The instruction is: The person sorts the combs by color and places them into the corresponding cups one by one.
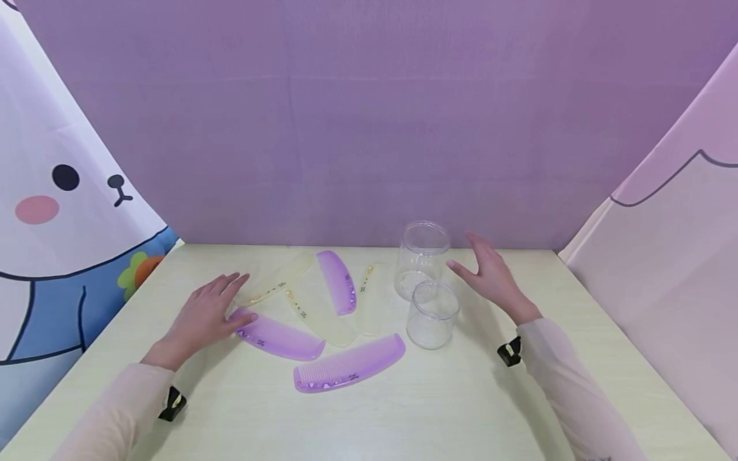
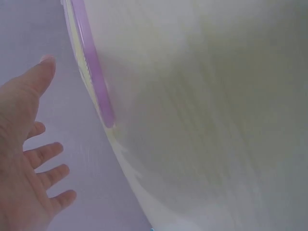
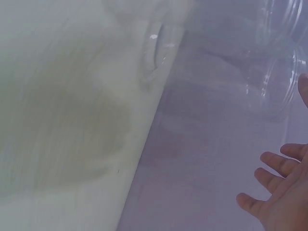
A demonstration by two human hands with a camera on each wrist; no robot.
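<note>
My left hand (image 1: 203, 315) hovers with its fingers spread, its thumb overlapping the end of the left purple comb (image 1: 282, 338) in the head view. A second purple comb (image 1: 352, 365) lies nearer the front, and a third purple comb (image 1: 337, 282) farther back. Among them lie three pale yellow see-through combs (image 1: 323, 323). On the right my right hand (image 1: 494, 276) is held with thumb and fingers apart beside a tall clear jar (image 1: 423, 256). A shorter clear jar (image 1: 432, 317) stands in front of that one. Both hands hold nothing.
The pale wooden table (image 1: 438, 410) ends at a purple cloth backdrop (image 1: 357, 128). A cloth with a cartoon animal (image 1: 69, 186) hangs at the left, and another pale cloth (image 1: 680, 269) at the right.
</note>
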